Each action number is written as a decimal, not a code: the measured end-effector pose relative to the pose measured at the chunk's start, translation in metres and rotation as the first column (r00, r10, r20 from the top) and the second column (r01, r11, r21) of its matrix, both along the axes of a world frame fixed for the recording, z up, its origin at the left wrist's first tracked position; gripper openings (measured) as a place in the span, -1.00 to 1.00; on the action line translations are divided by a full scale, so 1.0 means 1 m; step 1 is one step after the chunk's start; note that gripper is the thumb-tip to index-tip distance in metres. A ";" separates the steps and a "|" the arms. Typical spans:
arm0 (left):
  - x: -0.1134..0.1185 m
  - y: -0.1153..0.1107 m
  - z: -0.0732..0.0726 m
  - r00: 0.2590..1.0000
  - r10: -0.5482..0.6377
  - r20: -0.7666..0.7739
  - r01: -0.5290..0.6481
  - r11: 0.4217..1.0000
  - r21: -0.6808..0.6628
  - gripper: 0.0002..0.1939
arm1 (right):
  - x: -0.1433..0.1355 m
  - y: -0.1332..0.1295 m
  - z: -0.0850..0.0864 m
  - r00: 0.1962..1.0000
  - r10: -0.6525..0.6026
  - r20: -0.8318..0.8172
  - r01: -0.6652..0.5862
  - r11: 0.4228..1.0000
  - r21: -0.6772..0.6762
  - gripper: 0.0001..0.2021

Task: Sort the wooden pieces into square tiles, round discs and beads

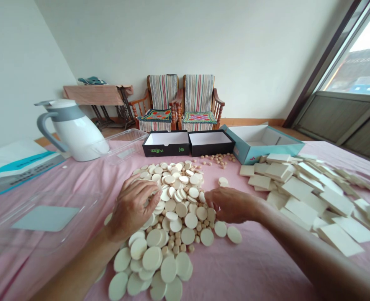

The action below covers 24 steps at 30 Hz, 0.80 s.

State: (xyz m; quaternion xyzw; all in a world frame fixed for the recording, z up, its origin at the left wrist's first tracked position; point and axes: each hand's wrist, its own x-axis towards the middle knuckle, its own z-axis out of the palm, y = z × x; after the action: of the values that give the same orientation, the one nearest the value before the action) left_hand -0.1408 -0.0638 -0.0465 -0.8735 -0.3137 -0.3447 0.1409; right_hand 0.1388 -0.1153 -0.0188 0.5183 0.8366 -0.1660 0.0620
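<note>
Pale wooden discs (169, 267) lie in a large loose pile at the centre of the pink cloth, with small wooden cubes (176, 241) showing among them. On the pile's left side rests my left hand (136, 205), its fingers spread over the discs and its thumb toward the middle. At the right edge of the pile is my right hand (229, 204), fingers curled down beside the discs; what its fingertips hold, if anything, is hidden. Two discs (227, 232) lie just below that hand.
Two black boxes (166, 150) and a blue box (255, 152) stand open behind the pile. Square wooden tiles (298, 188) are heaped at right. At left are a white jug (81, 133), clear plastic trays (87, 209) and a white-blue package (21, 171). More cubes (221, 160) lie near the boxes.
</note>
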 end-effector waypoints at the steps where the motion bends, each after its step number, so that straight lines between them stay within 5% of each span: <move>1: 0.000 0.000 0.000 1.000 0.001 -0.003 -0.001 1.000 0.000 -0.93 | -0.001 0.000 -0.002 1.000 0.012 0.004 -0.012 1.000 0.016 -0.79; 6: -0.001 0.001 -0.001 1.000 0.002 -0.011 -0.002 1.000 -0.011 -0.93 | -0.003 0.000 -0.002 0.999 0.049 0.002 -0.049 0.998 0.037 -0.78; 11: 0.000 0.000 -0.001 1.000 -0.001 0.004 0.001 1.000 -0.014 -0.92 | 0.016 0.012 0.000 0.994 -0.076 -0.073 0.082 0.994 0.078 -0.90; 15: 0.000 0.000 -0.001 1.000 0.004 -0.003 -0.004 1.000 -0.022 -0.92 | 0.035 0.033 -0.011 0.934 -0.287 -0.213 0.345 0.882 0.322 -0.92; 18: 0.000 0.001 -0.001 1.000 0.002 -0.002 -0.002 1.000 -0.020 -0.92 | 0.036 0.041 -0.017 0.867 -0.344 -0.360 0.469 0.807 0.358 -0.91; 24: -0.001 0.002 -0.002 1.000 0.001 0.000 -0.001 1.000 -0.018 -0.93 | 0.005 0.025 -0.018 0.888 -0.184 -0.422 0.292 0.933 0.208 -0.89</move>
State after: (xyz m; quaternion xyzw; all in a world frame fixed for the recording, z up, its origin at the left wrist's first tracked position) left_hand -0.1413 -0.0623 -0.0483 -0.8744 -0.3172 -0.3420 0.1334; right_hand 0.1437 -0.0901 -0.0364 0.5770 0.7757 -0.1601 -0.1995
